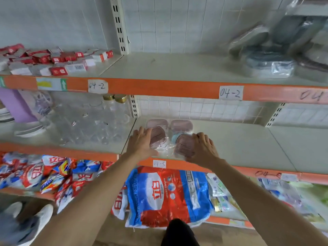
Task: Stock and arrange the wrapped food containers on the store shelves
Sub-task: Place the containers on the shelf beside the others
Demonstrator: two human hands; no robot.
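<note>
— Where are the hands?

— Both reach onto the middle shelf [230, 150]. The left hand [141, 144] lies with straight fingers against the left side of a pink wrapped container [158, 137]. The right hand [204, 148] rests over the right side of a second pink container [184, 144], its fingers bent down over the edge; whether they really grip it I cannot tell.

— So the containers sit between the hands?

— Yes, side by side near the shelf's front edge, with crumpled clear wrap [166, 148] between them. Just beyond the fingertips stand two more pink containers [181, 126], close to the tiled wall. A bit of blue shows between the front right one and the back pair; what it is I cannot tell.

— What lies to the left of the left hand?

— Clear glass jars [92, 125], two with gold lids, on the neighbouring bay of the same level.

— And above the hands?

— An upper shelf with an orange edge and a paper label [230, 93] reading 04-2. Up and right of the right hand are dark wrapped containers [269, 63], blurred. Up and left are small red and white boxes [53, 61].

— Below?

— Under the wrists, a red and blue bag [165, 196] on the lowest shelf, and more bags [44, 174] to the left of the left arm.
</note>
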